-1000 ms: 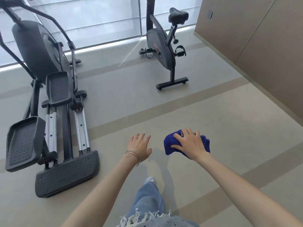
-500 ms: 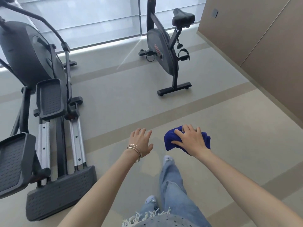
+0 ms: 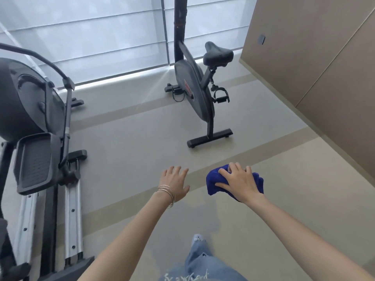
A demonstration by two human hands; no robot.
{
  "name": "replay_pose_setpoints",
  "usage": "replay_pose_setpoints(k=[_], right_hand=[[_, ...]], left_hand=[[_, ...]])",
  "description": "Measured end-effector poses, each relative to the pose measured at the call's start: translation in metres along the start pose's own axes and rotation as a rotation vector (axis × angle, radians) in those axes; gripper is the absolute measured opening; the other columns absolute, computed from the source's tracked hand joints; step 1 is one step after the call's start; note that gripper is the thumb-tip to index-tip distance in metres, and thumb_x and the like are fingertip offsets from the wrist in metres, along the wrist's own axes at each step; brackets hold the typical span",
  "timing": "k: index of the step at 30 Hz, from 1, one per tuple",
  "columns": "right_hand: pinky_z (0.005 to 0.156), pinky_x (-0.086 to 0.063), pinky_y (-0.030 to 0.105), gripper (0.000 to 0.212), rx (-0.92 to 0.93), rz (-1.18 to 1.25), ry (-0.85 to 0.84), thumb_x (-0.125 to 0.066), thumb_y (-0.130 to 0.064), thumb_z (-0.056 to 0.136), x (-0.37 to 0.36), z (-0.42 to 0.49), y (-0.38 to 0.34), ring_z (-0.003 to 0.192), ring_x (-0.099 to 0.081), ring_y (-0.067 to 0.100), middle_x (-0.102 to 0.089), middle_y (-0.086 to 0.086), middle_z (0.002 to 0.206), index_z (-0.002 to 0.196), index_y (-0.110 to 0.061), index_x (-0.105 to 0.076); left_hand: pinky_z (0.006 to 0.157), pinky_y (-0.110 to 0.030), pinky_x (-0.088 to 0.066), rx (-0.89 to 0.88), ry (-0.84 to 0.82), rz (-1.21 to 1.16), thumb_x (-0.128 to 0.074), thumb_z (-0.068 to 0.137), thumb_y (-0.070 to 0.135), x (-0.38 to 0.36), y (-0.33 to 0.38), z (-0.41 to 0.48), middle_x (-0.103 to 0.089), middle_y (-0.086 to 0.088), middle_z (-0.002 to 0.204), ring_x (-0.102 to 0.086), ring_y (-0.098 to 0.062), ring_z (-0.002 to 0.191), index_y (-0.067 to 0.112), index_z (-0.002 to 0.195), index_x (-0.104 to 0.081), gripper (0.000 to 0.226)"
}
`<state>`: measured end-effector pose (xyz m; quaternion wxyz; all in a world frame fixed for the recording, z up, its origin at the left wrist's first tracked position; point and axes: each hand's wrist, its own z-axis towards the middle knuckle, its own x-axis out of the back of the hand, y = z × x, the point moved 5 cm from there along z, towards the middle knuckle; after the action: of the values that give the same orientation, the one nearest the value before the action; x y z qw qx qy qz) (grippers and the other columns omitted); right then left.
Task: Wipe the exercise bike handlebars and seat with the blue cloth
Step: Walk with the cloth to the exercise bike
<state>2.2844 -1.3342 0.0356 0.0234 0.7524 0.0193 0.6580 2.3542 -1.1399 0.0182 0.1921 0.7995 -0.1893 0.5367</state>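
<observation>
Item: blue cloth [image 3: 213, 184], a bunched wad, likely soft, light and limp; best taken as a wad. The right hand [image 3: 240, 184] is gripping it, fingers curled over it, well short of the exercise bike [image 3: 194, 96]. The left hand [image 3: 174, 183] is hovering empty, fingers spread, likewise short of the bike.

Crumpled blue cloth [image 3: 213, 182], well apart from upright black exercise bike [image 3: 194, 98]
</observation>
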Motion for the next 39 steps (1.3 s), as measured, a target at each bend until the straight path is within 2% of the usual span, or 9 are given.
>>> replay_pose_setpoints(k=[6, 17, 22, 28, 39], right_hand=[[0.077, -0.034, 0.037, 0.040, 0.001, -0.013, -0.050, -0.039, -0.057, 0.091, -0.004, 0.050, 0.043, 0.098, -0.048, 0.023, -0.053, 0.005, 0.109, 0.113, -0.025, -0.048], [0.077, -0.036, 0.039, 0.042, -0.024, -0.007, 0.009, -0.042, -0.057, 0.090, 0.023, 0.202, 0.087, 0.098, -0.049, 0.026, -0.053, 0.007, 0.108, 0.114, -0.024, -0.050], [0.068, -0.041, 0.041, 0.039, -0.001, -0.021, 0.079, -0.058, -0.053, 0.083, 0.056, 0.286, 0.095, 0.084, -0.055, 0.030, -0.060, 0.011, 0.092, 0.101, -0.019, -0.060], [0.062, -0.038, 0.037, 0.037, 0.019, -0.024, 0.125, -0.061, -0.052, 0.082, 0.086, 0.381, 0.109, 0.077, -0.055, 0.029, -0.059, 0.010, 0.087, 0.098, -0.019, -0.061], [0.077, -0.038, 0.040, 0.041, 0.118, -0.004, 0.122, -0.046, -0.054, 0.090, 0.107, 0.521, 0.141, 0.095, -0.051, 0.027, -0.056, 0.010, 0.105, 0.114, -0.022, -0.053]], left_hand=[[0.111, -0.042, -0.025, -0.021, 0.037, 0.017, -0.045, 0.089, 0.046, 0.034, 0.005, 0.080, -0.031, -0.007, 0.149, -0.025, -0.030, 0.138, 0.022, 0.144, -0.022, 0.064], [0.111, -0.043, -0.027, -0.069, 0.025, 0.019, -0.045, 0.089, 0.045, 0.089, -0.025, 0.219, -0.033, -0.008, 0.148, -0.027, -0.031, 0.137, 0.022, 0.144, -0.022, 0.065], [0.107, -0.042, -0.029, -0.074, 0.063, 0.015, -0.046, 0.088, 0.043, 0.135, -0.055, 0.294, -0.036, -0.007, 0.144, -0.030, -0.031, 0.134, 0.021, 0.142, -0.025, 0.062], [0.109, -0.042, -0.028, -0.074, 0.106, 0.041, -0.047, 0.088, 0.044, 0.183, -0.088, 0.368, -0.034, -0.007, 0.146, -0.026, -0.031, 0.136, 0.022, 0.143, -0.023, 0.064], [0.111, -0.042, -0.026, 0.003, 0.087, 0.038, -0.046, 0.088, 0.046, 0.225, -0.125, 0.474, -0.031, -0.006, 0.148, -0.024, -0.031, 0.138, 0.023, 0.144, -0.020, 0.066]])
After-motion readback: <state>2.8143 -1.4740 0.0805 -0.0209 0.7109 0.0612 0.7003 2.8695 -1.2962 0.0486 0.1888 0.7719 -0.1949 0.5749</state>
